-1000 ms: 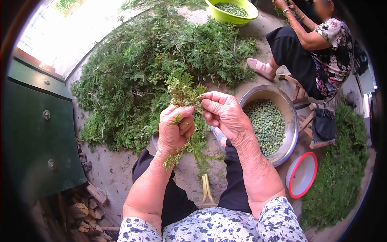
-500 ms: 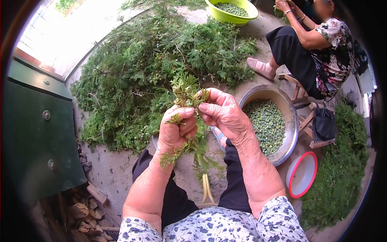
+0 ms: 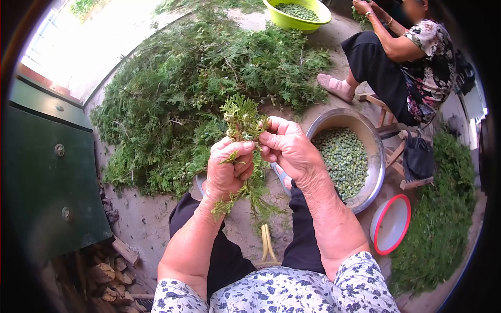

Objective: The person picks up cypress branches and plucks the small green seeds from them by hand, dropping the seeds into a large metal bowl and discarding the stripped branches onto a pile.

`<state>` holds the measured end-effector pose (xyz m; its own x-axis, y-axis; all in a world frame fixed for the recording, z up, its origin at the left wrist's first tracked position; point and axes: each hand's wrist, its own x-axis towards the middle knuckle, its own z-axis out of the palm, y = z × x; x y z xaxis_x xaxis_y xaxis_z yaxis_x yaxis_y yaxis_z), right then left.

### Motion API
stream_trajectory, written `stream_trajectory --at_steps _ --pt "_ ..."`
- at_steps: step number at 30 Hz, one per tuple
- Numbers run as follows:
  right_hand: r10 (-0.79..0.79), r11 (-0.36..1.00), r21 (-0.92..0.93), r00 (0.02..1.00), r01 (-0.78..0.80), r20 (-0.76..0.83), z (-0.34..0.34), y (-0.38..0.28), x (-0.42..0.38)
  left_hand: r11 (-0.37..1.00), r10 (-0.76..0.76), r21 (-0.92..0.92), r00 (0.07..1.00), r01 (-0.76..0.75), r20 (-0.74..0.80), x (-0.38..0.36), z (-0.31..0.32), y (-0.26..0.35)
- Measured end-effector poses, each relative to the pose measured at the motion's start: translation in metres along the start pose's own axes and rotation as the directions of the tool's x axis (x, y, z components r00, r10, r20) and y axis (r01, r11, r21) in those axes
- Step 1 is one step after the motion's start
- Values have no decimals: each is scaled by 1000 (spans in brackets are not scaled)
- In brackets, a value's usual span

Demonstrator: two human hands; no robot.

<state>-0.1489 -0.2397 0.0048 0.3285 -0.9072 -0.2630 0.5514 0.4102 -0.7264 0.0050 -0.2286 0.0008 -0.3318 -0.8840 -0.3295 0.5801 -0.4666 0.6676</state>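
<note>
My left hand (image 3: 228,167) is closed around a leafy green cypress sprig (image 3: 240,112), held upright above my knees. Its flat, scaly tips stick up over the fingers, and more foliage hangs below the fist. Thumb and fingers of my right hand (image 3: 293,150) are pinched together against the sprig's right side, among small pale cones. My fingers hide whether a cone is between them. Beside my right forearm stands a metal basin (image 3: 377,180) holding many small green cones (image 3: 342,161).
A large heap of cypress branches (image 3: 209,73) lies ahead. Farther back is a lime-green basin (image 3: 292,22) with cones. A seated person (image 3: 417,62) works at the right. Nearby are a red-rimmed bowl (image 3: 390,227), stripped greenery (image 3: 436,229), a green cabinet (image 3: 57,177) and firewood (image 3: 107,274).
My right fingers have shifted slightly and now pinch lower at the sprig's side. The sprig has turned a little in my left hand, showing more of its stem and cones.
</note>
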Motion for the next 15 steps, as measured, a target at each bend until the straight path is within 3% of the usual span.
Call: stream_trajectory --at_steps 2,5,8,11,15 --pt "-1 1000 20 999 2 -52 -4 4 -3 999 39 28 996 -37 -75 -4 1 -6" --pt "-153 982 70 952 177 -264 -16 5 -10 985 145 111 977 -129 -155 -21 6 -4" --pt "-194 973 74 947 219 -255 -25 -10 -31 990 133 50 988 -130 -75 -33 -8 -4" --pt "-430 898 -261 830 354 -355 -42 -26 -63 993 113 31 993 -111 -46 -58 -7 -6" --pt "-648 713 -642 615 283 -449 -94 -50 -122 986 142 104 980 -128 -142 -97 0 -19"
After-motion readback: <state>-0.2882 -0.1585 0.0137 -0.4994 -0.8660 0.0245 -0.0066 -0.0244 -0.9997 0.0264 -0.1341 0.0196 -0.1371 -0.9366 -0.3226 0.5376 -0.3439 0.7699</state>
